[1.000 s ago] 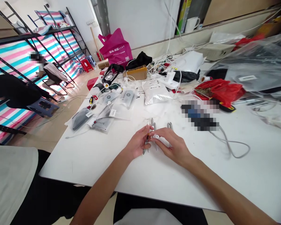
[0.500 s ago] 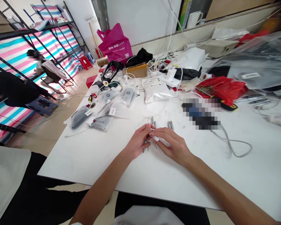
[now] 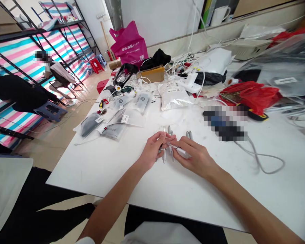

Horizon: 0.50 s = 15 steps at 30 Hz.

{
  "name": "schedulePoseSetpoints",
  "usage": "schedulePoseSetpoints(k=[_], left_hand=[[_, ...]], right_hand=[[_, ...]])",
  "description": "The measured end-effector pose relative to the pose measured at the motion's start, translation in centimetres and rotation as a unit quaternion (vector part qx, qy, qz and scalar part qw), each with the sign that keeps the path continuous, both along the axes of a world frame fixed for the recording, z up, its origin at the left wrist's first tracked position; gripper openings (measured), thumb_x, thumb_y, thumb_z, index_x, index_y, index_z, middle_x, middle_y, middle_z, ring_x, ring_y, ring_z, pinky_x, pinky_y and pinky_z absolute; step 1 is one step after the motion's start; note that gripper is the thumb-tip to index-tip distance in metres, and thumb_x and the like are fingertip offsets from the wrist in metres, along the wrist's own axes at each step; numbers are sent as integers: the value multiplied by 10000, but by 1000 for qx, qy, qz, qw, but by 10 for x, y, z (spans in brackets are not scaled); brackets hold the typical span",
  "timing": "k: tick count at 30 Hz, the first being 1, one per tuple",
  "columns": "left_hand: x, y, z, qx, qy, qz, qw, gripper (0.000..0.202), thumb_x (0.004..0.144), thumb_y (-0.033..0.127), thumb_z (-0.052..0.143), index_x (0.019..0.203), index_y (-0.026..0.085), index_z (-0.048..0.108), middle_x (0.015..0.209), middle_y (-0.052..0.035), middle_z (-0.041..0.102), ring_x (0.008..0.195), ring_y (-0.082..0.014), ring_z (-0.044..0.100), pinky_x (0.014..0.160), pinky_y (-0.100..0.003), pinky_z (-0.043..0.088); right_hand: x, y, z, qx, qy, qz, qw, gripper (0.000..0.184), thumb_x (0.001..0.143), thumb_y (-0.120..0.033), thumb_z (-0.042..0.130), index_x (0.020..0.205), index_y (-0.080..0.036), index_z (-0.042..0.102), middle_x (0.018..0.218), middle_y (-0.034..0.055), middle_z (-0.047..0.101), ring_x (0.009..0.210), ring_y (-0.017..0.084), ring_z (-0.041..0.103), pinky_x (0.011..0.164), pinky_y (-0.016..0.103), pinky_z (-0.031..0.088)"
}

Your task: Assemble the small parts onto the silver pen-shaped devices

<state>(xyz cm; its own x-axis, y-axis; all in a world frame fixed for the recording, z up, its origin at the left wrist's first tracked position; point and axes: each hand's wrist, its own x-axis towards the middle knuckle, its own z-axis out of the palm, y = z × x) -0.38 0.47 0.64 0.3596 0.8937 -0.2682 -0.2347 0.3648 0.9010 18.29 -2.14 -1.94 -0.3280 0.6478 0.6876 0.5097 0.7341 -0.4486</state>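
My right hand (image 3: pixel 194 156) is closed on a white pen-like barrel (image 3: pixel 181 151), its narrow end pointing left toward my other fingers. Close against it, my left hand (image 3: pixel 152 149) is closed with thumb and fingers pinched; what sits between them is too small to make out. Several slim grey pens (image 3: pixel 189 135) lie on the white table around both hands. One clear-and-grey pen (image 3: pixel 164 156) shows below the left fingers, and part of the group is covered by the hands.
Flat plastic-bagged items (image 3: pixel 113 130) and a white plastic packet (image 3: pixel 174 96) lie beyond my hands. To the right are a blurred-out dark object with a grey cable (image 3: pixel 256 159) and a red bag (image 3: pixel 251 96). A magenta bag (image 3: pixel 130 47) stands behind; two people sit at left.
The white barrel has swung round in my right hand, from its end facing me to lying sideways. Both hands stay close together. The whole view has shifted slightly.
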Motion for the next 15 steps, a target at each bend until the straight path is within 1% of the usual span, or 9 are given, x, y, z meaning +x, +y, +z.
schedulePoseSetpoints(k=[2,3,6,10,15], left_hand=[[3,-3,0,-3,2,-16,1000,490,858,676,698,946,197,648,801,-22,646,581,-67,451,432,-202,170],[4,-4,0,-6,-4,-25,1000,489,861,675,695,955,197,654,763,-2,603,566,-63,420,431,-202,172],[5,-6,0,-17,-22,-43,999,482,866,663,699,969,194,658,736,22,533,553,-57,368,431,-207,172],[4,-5,0,-31,-32,-41,998,483,870,657,702,986,191,654,743,21,514,573,-62,378,429,-208,171],[4,-4,0,-45,-47,-36,997,509,835,668,735,984,190,648,747,23,504,578,-65,395,417,-203,176]], right_hand=[[-2,-1,1,-17,-9,12,1000,364,944,-98,644,1278,-242,627,996,58,662,764,145,637,701,288,559],[-4,-2,1,-25,-14,17,999,372,950,-100,637,1291,-246,622,1025,66,664,784,150,642,716,297,566],[-6,-2,-2,-22,-28,23,999,370,962,-110,625,1300,-259,615,1074,81,677,855,180,659,765,342,576],[-6,-1,-6,8,-22,17,1000,361,947,-112,648,1278,-252,620,1131,95,706,924,210,680,798,374,572],[-6,-1,-3,33,-23,5,999,339,945,-109,650,1258,-237,625,1103,86,732,838,184,682,734,354,523]])
